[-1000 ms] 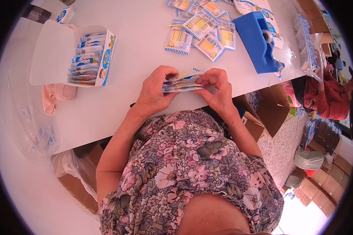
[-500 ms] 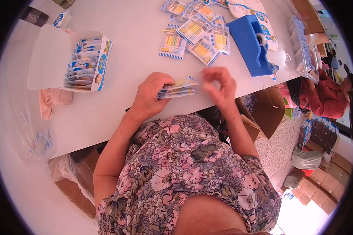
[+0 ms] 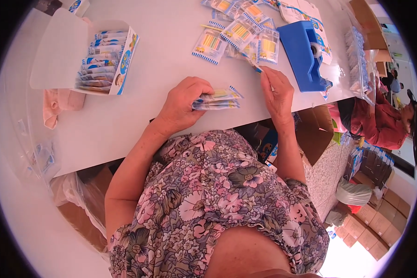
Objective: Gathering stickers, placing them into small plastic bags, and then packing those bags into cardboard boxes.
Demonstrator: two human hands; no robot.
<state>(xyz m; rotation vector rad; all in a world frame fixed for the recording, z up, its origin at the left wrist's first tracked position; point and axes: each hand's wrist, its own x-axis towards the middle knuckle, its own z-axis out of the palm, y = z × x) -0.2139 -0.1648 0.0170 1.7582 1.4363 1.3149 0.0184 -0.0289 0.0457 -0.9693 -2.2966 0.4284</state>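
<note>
My left hand is closed around a small stack of clear packets with blue-striped ends, held just above the table's near edge. Farther off lies a loose pile of similar packets, with thin coloured sticks showing through them. At the pile's near right side, my right hand pinches the end of a packet, which is tilted up and seen nearly edge-on. An open white box at the left holds a row of such packets standing close together.
A blue tape dispenser stands right of the pile, beside a white printed carton. Near the open box lies a pink cloth. A clear tray sits at the right edge. Another person in red is beyond it.
My right hand has moved from beside the stack out to the pile and taken hold of a packet's end. My left hand keeps the stack. The whole view has shifted slightly.
</note>
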